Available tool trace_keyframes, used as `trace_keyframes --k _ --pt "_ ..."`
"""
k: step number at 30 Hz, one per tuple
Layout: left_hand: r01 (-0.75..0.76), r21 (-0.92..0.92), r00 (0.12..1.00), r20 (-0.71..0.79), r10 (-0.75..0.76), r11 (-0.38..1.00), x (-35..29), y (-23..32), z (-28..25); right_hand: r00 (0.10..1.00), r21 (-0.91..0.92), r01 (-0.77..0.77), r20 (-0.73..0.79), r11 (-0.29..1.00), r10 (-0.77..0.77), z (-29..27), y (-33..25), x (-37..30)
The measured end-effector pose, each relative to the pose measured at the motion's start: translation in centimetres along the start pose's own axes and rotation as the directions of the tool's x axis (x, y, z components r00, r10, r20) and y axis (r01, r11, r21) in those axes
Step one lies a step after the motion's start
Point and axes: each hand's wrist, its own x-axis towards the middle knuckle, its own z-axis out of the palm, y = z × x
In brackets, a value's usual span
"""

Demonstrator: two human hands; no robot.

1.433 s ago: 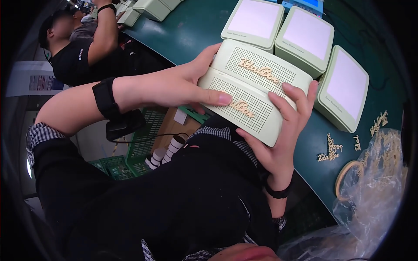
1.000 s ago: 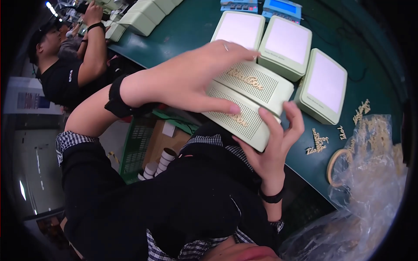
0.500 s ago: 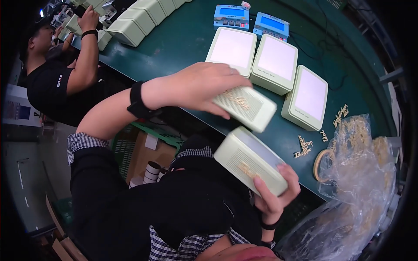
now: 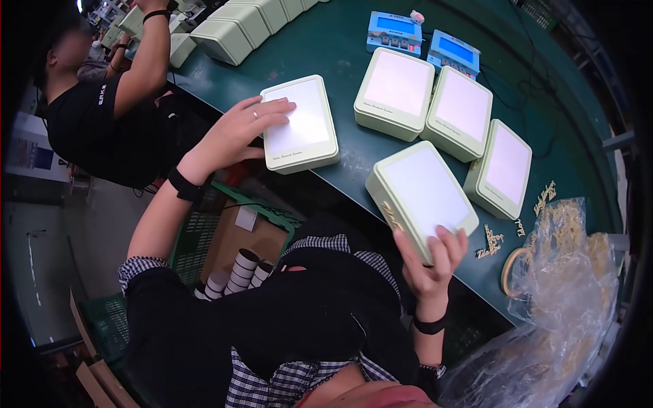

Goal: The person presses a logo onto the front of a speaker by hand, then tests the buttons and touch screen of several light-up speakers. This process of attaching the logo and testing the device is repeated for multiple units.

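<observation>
On the left, my left hand (image 4: 238,129) grips the left edge of a pale green box-shaped speaker (image 4: 299,122), fingers spread over its white panel and thumb against its side. That speaker lies panel up at the table's near edge. My right hand (image 4: 430,262) is closed on the near end of a second speaker (image 4: 425,194), thumb at its side and fingers on the panel. Its panel faces up, and wooden lettering (image 4: 391,216) shows on its left side. I cannot tell whether this second speaker touches the table.
Three similar speakers (image 4: 394,88) stand beyond, with two blue display devices (image 4: 394,30) behind them. Loose wooden letter pieces (image 4: 490,241), a wooden ring (image 4: 511,272) and a clear plastic bag (image 4: 558,285) lie right. Cardboard tubes (image 4: 241,272) stand below left. A co-worker (image 4: 88,129) works at far left.
My left hand has moved left with its speaker, which has turned from grille up to panel up. The right-hand speaker has tilted panel up and moved slightly away from me.
</observation>
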Motion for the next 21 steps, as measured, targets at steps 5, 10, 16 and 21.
trace_keyframes --k 5,10,16,21 --pt "-0.072 -0.072 0.988 0.129 0.081 0.995 4.3 -0.3 -3.4 0.947 0.344 -0.22 0.301 0.913 0.115 -1.2 -0.2 1.9" --pt "-0.376 -0.024 0.884 0.29 0.367 0.926 8.7 -1.4 -3.1 0.84 0.153 -0.481 0.363 0.863 0.403 -1.6 0.9 7.9" --pt "-0.4 -0.102 0.766 0.509 0.393 0.911 10.4 -1.5 -3.3 0.62 -0.003 -0.629 0.601 0.777 0.504 -0.7 1.2 9.5" --pt "-0.415 -0.165 0.788 0.427 0.444 0.895 9.5 -1.9 -2.3 0.608 -0.01 -0.622 0.624 0.783 0.492 -0.9 1.0 9.4"
